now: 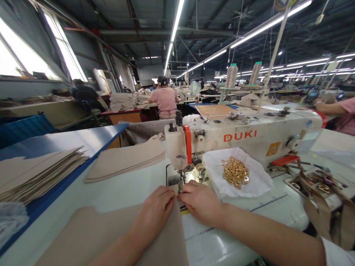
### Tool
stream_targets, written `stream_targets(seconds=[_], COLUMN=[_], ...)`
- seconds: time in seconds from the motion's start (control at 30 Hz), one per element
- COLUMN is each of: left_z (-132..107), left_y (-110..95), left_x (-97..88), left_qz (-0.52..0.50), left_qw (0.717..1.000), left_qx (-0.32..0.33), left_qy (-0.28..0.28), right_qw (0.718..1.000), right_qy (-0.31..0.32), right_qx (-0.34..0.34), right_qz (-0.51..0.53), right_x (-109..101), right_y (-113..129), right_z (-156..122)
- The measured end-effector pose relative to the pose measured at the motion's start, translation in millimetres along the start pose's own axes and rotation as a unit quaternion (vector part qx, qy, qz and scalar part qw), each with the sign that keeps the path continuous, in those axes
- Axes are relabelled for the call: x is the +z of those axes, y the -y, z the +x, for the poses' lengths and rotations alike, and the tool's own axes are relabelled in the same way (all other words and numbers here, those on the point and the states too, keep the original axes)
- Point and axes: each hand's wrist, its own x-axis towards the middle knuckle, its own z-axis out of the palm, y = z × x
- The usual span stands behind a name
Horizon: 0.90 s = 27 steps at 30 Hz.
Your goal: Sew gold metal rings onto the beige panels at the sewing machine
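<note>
Head camera view: you sit at a sewing machine (235, 133) marked DUKI, both hands near its needle, with a flat beige panel (91, 229) spread on the pale tabletop (116, 194) from the needle area toward you and to your left. Your left hand (158, 203) lies over the panel, its fingers bent close together; your right hand (199, 201) has its fingertips drawn together beside the needle, though what either hand clamps, if anything, you cannot tell from here. The panel looks light and pliable, with enough body to lie flat, likely prone to creasing rather than breaking; a flat palm on its broad part and a light pinch at its edge should suit it, fingertips away from the needle. Its straight right edge runs down toward you, beside a printed ruler scale (273, 203). Open tabletop lies left, between the panel and a stack of beige pieces (130, 157); rightward, the machine and a white cloth (213, 170) bearing gold-coloured metal pieces (235, 171) limit your room
</note>
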Motion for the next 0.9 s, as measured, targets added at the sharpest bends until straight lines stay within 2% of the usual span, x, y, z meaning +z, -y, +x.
stream_targets(seconds=[0.13, 0.3, 0.4, 0.5, 0.67, 0.8, 0.9], left_z=[0, 1, 1, -1, -4, -5, -6], left_y=[1, 3, 4, 6, 9, 9, 10], left_x=[0.4, 3.0, 4.4, 5.5, 8.8, 11.0, 12.6], left_qz=[0.014, 0.023, 0.026, 0.033, 0.029, 0.028, 0.031], left_qw=[1.0, 0.999, 0.999, 0.999, 0.999, 0.999, 0.999], left_qx=[0.01, 0.033, 0.037, 0.039, 0.043, 0.038, 0.039], left_qy=[0.004, -0.013, -0.017, -0.009, -0.011, -0.006, -0.014], right_qw=[0.999, 0.99, 0.984, 0.983, 0.988, 0.984, 0.985], right_qy=[0.002, 0.061, 0.07, 0.042, -0.032, -0.01, -0.001], right_qx=[-0.036, -0.117, -0.154, -0.166, -0.14, -0.176, -0.173], right_qz=[-0.021, -0.047, -0.055, -0.06, -0.051, -0.035, -0.019], right_x=[-3, -23, -29, -21, -1, 4, 4], right_y=[-5, -8, -4, -1, 1, 2, 2], right_z=[-4, -19, -23, -19, -8, -6, -8])
